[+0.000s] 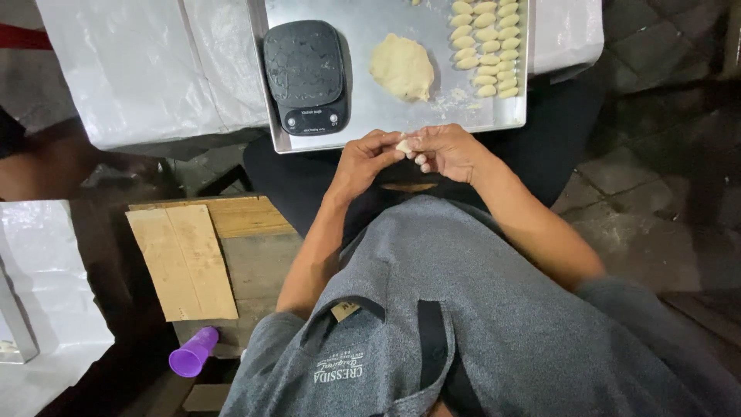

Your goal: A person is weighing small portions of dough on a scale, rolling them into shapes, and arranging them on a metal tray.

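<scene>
left hand (pixel 365 160) and right hand (pixel 448 151) pinched a small dough piece (pixel 404 145) between fingertips | held just below metal tray (pixel 363 116) | tray carried black scale (pixel 306 76), dough lump (pixel 402 67), rows of shaped pieces (pixel 486 46)

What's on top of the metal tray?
On the metal tray: a black kitchen scale, a flattened lump of dough and rows of small shaped dough pieces. The top edge is cut off; the tray surface beneath the scale is hidden.

Most of the dough piece (pixel 404 145) is hidden between the fingers; tray (pixel 370 116) cut off at top edge
</scene>
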